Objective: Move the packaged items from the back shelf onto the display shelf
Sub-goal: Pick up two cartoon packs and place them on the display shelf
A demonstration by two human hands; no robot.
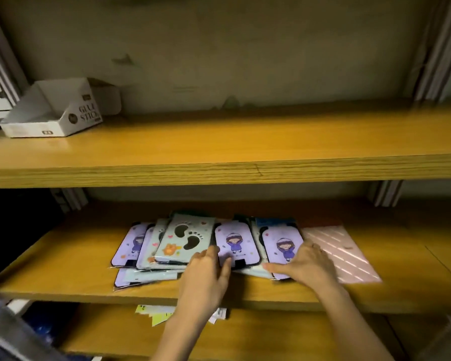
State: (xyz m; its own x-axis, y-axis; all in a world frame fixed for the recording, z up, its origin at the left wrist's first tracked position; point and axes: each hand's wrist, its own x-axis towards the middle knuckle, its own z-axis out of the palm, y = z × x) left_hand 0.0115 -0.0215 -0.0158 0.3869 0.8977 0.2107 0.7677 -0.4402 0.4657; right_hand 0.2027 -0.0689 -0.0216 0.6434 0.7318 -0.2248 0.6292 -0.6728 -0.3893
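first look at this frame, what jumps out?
The fanned pile of cartoon-printed packaged items on the middle shelf, with the left hand and right hand resting flat on its right half. Beside it to the right lies a pink striped packet. On the upper shelf, far left, sits a white glue stick box.

Middle wooden shelf (63, 256): packaged phone cases (188, 238), overlapping; left hand (206, 269) and right hand (305, 264) flat on them. Upper shelf (245, 142): glue stick box (55, 110).
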